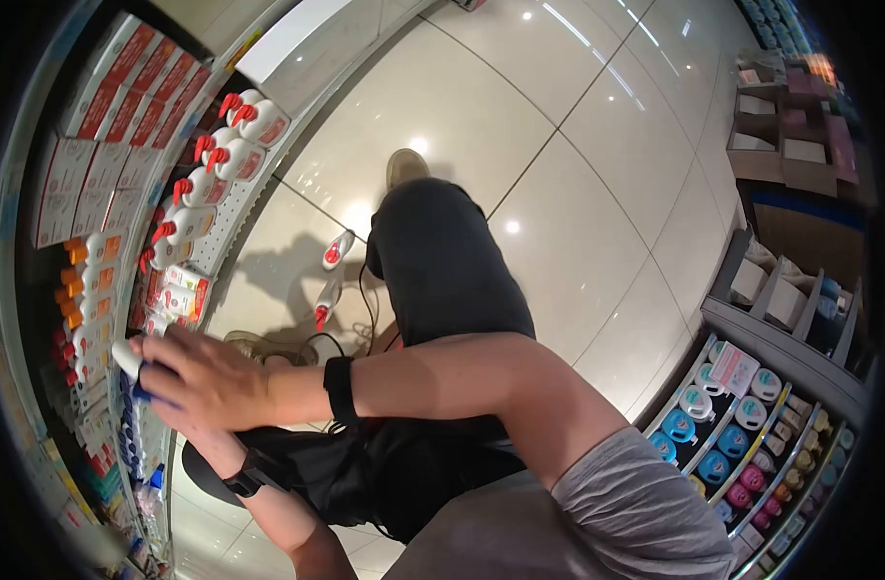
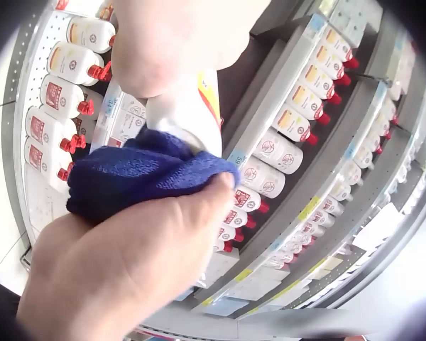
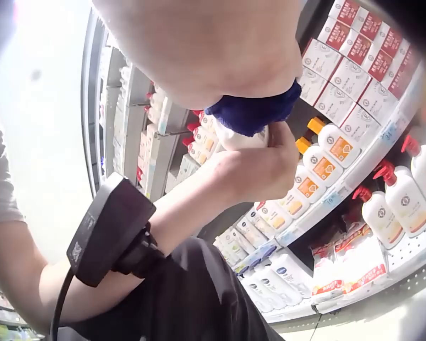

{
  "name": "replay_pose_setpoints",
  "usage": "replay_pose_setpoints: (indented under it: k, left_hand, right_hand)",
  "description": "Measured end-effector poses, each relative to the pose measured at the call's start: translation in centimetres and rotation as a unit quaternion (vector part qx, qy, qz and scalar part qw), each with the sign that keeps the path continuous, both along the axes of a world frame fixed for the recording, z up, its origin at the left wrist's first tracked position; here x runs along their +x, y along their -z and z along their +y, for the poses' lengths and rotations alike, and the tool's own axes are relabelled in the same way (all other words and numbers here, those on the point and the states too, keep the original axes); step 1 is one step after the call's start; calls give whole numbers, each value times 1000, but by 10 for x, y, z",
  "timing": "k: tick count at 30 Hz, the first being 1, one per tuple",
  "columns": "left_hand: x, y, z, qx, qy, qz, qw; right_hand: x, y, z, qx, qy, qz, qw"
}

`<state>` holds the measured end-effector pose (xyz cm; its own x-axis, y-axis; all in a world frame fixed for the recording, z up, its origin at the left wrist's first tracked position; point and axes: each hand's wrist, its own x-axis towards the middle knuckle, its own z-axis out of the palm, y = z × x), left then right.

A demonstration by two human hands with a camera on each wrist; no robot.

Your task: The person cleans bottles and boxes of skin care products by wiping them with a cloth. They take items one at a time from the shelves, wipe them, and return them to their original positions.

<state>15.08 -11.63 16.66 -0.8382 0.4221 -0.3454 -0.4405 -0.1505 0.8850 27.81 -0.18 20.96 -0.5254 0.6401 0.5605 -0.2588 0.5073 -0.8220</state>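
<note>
Glossy tiled floor (image 1: 597, 193) is carrying two white bottles with red tops (image 1: 338, 249), sitting near each other, plus a shoe (image 1: 406, 166) resting farther out. Perforated lower shelf (image 1: 232, 215) is holding white red-pump bottles (image 3: 403, 204), standing in rows; red-and-white packs (image 3: 348, 263) are sitting beside them. Next shelf up (image 3: 362, 168) is bearing stacked boxes (image 3: 348, 74) and orange-capped bottles (image 3: 323, 167). Grey unit opposite (image 1: 771, 336) is displaying blue, white and pink containers (image 1: 713, 467).
</note>
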Motion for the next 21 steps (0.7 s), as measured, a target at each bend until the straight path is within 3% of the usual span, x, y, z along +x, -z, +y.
replay_pose_setpoints:
  k: [1,4,8,9,11,13,14,15,16,17,20,21]
  left_hand:
    - [4,4,7,41,9,-31,999]
    - [16,8,20,158,27,-122,979]
    - [21,-10,26,296,49,-211,930]
    - [36,-40,47,239,128,-195,943]
    - [40,-48,62,253,282,-177,908]
    - [27,9,4,220,-23,-199,955]
    - [25,-1,8,255,40,-133,957]
    - [34,-7,16,282,104,-74,951]
    - [50,-28,37,212,121,-26,969]
    - [44,-15,28,370,155,-133,906]
    - [60,-33,42,322,170,-188,912]
    - [61,-33,40,206,152,-133,958]
  right_hand:
    - [1,-4,-1,67,77,32,994]
    - [16,-8,5,101,26,68,992]
    - [27,-10,13,131,-4,29,991]
    - [28,-11,16,156,-23,9,987]
    - [29,-10,19,172,-55,14,983]
    - [30,-15,32,178,-39,-43,982]
    - [27,-16,44,184,-16,-76,980]
    - [21,-13,47,91,-25,-93,991]
    - [15,-15,53,9,-1,-101,995]
    - [15,-17,59,-15,6,-131,991]
    - [16,-18,56,27,2,-115,993]
    - [18,-20,54,98,-18,-106,989]
